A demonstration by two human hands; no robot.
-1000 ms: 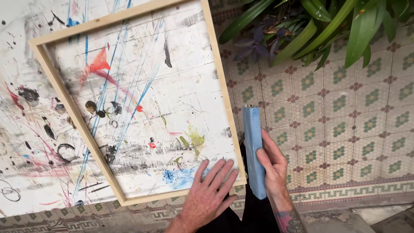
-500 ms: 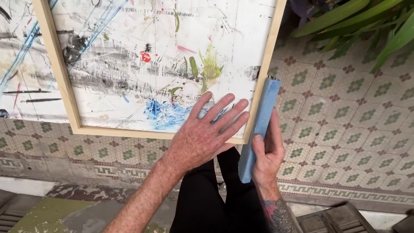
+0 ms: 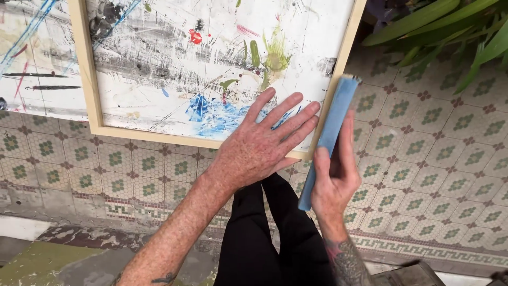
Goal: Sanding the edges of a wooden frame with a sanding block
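View dropped; two hands (image 3: 264,145), one blue block (image 3: 330,137), one frame (image 3: 90,100).

Left hand (image 3: 259,151) flat on canvas (image 3: 211,63) corner; block (image 3: 329,137) against frame's right edge.

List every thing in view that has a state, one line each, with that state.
Left hand: open, fingers spread, flat on the painting's lower right corner.
Right hand: closed around the blue block.
Blue block: held upright, pressed against the frame's right edge.
Painting: lying flat, covered in smeared paint marks.
Wooden frame: around the painting, bare wood.
Tiled floor: patterned, under the painting.
Plant: green leaves hanging over the floor.
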